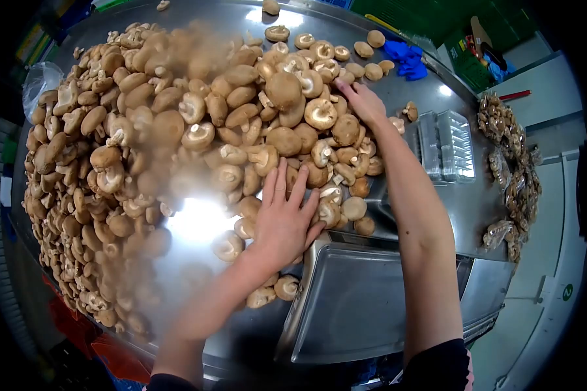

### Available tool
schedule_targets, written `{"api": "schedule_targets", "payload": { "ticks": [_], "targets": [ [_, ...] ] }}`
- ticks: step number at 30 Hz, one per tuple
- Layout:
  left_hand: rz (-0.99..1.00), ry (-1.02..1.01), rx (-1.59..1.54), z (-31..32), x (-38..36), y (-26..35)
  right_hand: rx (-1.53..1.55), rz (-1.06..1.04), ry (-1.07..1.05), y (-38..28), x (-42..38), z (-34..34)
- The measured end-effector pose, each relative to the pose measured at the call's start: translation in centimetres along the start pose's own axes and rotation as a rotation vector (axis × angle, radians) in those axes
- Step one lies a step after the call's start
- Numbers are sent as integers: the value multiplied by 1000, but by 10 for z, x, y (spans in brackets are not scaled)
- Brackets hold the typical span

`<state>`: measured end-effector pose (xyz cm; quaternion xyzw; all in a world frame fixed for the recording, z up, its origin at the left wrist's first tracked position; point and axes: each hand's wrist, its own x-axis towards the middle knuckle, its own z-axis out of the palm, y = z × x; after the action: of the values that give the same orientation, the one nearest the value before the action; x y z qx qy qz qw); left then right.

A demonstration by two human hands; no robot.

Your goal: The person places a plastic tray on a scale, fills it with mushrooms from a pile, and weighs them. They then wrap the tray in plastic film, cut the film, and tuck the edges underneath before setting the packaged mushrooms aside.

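Observation:
A large heap of brown mushrooms covers the left and middle of a metal table. My left hand lies palm down at the near edge of the heap, fingers spread over several mushrooms, holding none. Farther off and to the right, my right hand rests against the heap's right side, beside small pale-capped mushrooms. Its fingertips are partly hidden among them, so a grip cannot be made out. Just right of my left hand is a flat metal tray, with a few mushrooms along its far edge.
Clear plastic trays are stacked to the right. Behind them lies a crumpled blue glove. Wrapped mushroom packs line the right edge. A clear plastic bag sits far left, and red crates stand below the table's near-left edge.

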<state>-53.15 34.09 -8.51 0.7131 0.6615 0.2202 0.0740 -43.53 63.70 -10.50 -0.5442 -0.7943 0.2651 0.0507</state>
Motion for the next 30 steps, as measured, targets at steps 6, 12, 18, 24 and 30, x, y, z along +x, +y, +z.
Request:
{"api": "schedule_targets", "payload": {
  "ticks": [6,12,18,24,30],
  "targets": [
    [-91,80,105,-16,-34,2,242,-89,-235,-49,-55,17],
    [-320,98,30,-46,-105,-14,429,-101,-437,-118,-125,79],
    [-466,237,252,-92,-182,-29,417,7,-547,-190,-236,101],
    [-698,248,-36,-86,-247,-51,407,-397,-547,-167,-245,54],
    [-642,288,-20,-66,-264,-5,-258,217,146,11,-122,-70]
  ]
}}
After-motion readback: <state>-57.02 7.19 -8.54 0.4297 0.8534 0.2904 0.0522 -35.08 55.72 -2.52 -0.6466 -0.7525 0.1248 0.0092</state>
